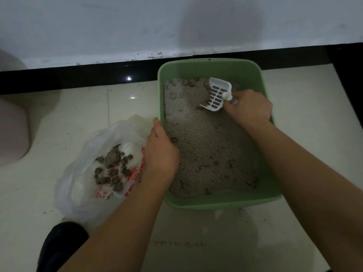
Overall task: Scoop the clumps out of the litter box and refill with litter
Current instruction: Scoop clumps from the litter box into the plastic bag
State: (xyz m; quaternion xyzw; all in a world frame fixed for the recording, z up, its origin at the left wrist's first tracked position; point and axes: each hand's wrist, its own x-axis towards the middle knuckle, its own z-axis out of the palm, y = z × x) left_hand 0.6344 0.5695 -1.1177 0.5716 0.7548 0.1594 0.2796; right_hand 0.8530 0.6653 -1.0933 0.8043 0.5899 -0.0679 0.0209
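Note:
A green litter box (216,68) stands on the tiled floor against the black skirting, filled with grey litter (206,146). Dark clumps (193,81) lie along its far edge. My right hand (248,107) grips the handle of a white slotted scoop (218,97), whose blade is tilted down into the litter at the far right. My left hand (160,152) grips the box's left rim, thumb outside and fingers curled inside. To the left lies an open white plastic bag (86,173) holding several dark clumps (112,167).
A pale pink object (11,130) sits at the left edge of the floor. A dark shoe or knee (60,246) shows at the bottom left. Litter crumbs are scattered on the cream tiles around the box and bag. The white wall runs behind.

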